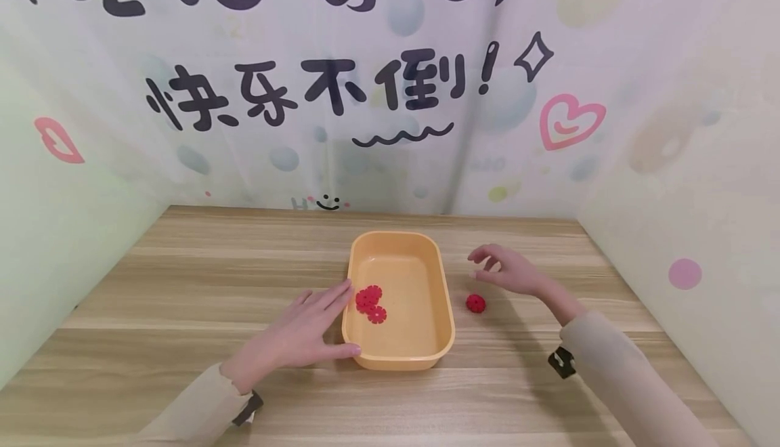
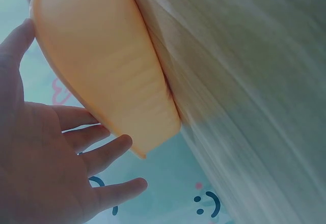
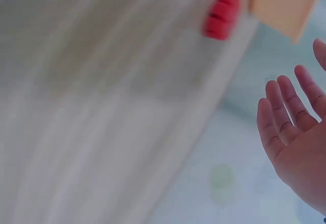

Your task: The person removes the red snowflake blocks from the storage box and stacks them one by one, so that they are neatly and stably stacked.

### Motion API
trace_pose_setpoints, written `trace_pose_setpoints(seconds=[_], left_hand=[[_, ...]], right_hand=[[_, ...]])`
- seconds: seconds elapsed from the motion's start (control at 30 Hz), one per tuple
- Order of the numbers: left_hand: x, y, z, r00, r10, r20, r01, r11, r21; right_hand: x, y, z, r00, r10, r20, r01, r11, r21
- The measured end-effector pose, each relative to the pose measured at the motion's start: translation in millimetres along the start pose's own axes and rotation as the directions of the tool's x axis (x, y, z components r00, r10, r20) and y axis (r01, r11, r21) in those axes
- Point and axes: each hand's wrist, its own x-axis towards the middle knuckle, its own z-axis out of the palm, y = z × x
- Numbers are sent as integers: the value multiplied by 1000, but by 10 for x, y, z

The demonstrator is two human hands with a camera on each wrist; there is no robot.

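Note:
An orange plastic basin [image 1: 405, 359] stands on the wooden table, with several flat red notched discs [image 1: 376, 314] lying in its left part. My left hand [image 1: 298, 332] rests against the basin's left rim, fingers spread and thumb at the near corner; in the left wrist view the fingers touch the rim of the basin [image 2: 112, 61]. To the right of the basin lies a red notched piece [image 1: 476, 303], seen as a stacked red piece [image 3: 222, 17] in the right wrist view. Just above and beyond it hovers my right hand [image 1: 508, 271], fingers loosely bent, holding nothing.
The wood-grain table [image 1: 213, 284] runs back to a white printed curtain [image 1: 256, 162] with dark lettering. Pale walls stand at both sides, the right wall [image 1: 676, 217] near my right forearm. Both wrists carry a dark strapped device [image 1: 562, 362].

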Motion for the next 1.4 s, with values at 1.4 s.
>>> trace_pose_setpoints(seconds=[1.4], left_hand=[[-3, 17, -11, 998, -53, 19, 53, 998, 26]], right_hand=[[1276, -1189, 424, 896, 51, 440, -37, 998, -41]])
